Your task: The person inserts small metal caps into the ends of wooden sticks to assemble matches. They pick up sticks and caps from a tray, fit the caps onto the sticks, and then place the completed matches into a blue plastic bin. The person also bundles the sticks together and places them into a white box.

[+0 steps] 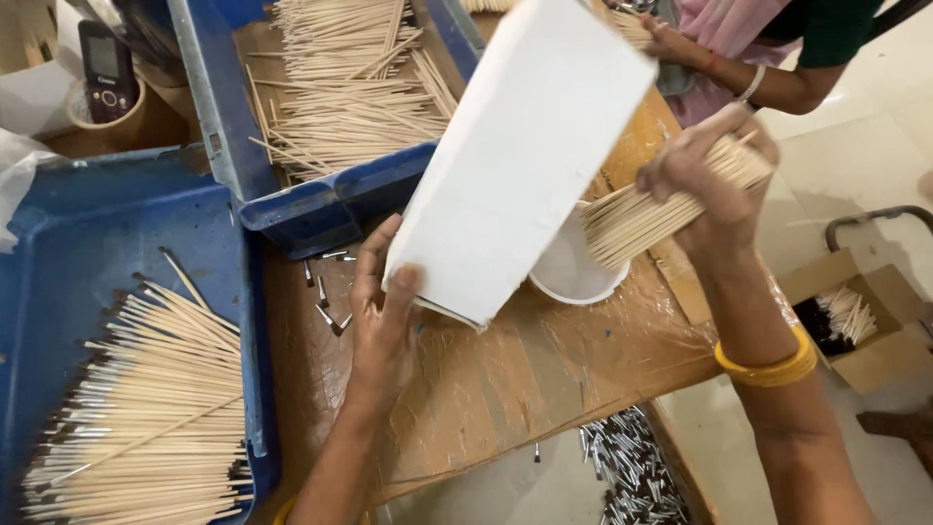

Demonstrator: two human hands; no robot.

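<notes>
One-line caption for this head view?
Left hand tilts a white box while right hand grips a bundle of wooden sticks above a white bowl.

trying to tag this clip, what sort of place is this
Probably a small handwork workshop that sorts or assembles thin wooden sticks. Blue trays hold heaps of sticks, the right hand grips a bundle of sticks, the left hand tilts a white box, and another person works opposite.

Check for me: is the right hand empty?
No, the right hand is closed around a bundle of thin pale wooden sticks, held over the round white bowl.
</notes>
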